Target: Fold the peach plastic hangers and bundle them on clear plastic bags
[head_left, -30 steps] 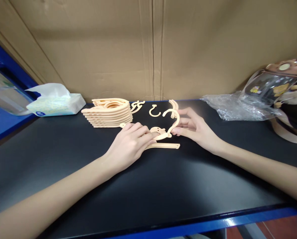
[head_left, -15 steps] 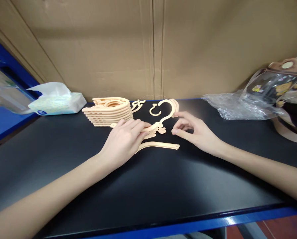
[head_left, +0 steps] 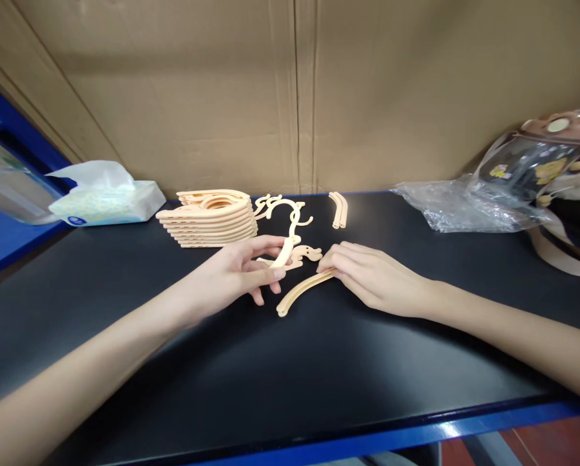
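Note:
My left hand (head_left: 239, 268) pinches a cream plastic hanger piece (head_left: 284, 252) between thumb and fingers; a hook (head_left: 294, 220) rises from its upper end. Closed on the right end of a curved cream hanger arm (head_left: 300, 290) is my right hand (head_left: 368, 272); the arm's left end points toward me over the black table. Between the hands lies a cream animal-shaped piece (head_left: 309, 252), partly covered by the left hand. Behind the left hand stands a stack of folded cream hangers (head_left: 212, 220).
Small hook pieces (head_left: 265, 204) lie beside the stack, and two curved arms (head_left: 338, 210) lie at the back. A tissue pack (head_left: 108, 202) sits at left. A clear plastic bag (head_left: 445, 204) and a strapped bottle (head_left: 527, 162) occupy the right. Cardboard (head_left: 197, 97) stands behind the table.
My left hand has turned the hooked piece, so its hook sits further left. My right hand has moved down and left and taken hold of the loose curved arm, which has changed angle.

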`<action>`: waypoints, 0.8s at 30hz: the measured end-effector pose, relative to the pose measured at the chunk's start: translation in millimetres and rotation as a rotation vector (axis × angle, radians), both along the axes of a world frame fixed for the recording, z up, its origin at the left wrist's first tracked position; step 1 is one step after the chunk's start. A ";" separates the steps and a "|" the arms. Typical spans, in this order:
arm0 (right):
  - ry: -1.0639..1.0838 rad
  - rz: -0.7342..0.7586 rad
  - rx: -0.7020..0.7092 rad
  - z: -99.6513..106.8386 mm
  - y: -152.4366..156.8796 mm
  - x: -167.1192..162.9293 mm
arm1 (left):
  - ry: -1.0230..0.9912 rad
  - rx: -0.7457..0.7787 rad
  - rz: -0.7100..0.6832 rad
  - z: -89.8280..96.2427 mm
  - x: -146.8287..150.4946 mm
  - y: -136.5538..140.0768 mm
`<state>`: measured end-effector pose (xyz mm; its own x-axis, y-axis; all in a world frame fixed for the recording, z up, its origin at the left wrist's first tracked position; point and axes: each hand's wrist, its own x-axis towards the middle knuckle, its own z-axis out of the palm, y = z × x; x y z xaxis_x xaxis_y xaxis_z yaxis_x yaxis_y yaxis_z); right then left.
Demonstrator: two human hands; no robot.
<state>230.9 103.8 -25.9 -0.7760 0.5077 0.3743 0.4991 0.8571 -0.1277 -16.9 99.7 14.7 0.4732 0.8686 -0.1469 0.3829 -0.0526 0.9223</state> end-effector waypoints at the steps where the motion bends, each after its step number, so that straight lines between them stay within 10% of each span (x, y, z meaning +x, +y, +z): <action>1: 0.020 0.003 0.001 -0.7 0.6 1.0 | -0.061 -0.054 -0.018 -1.4 -0.3 0.0; 24: 0.035 -0.156 0.209 -0.7 -1.7 2.3 | -0.214 -0.361 0.056 -11.5 3.1 -1.5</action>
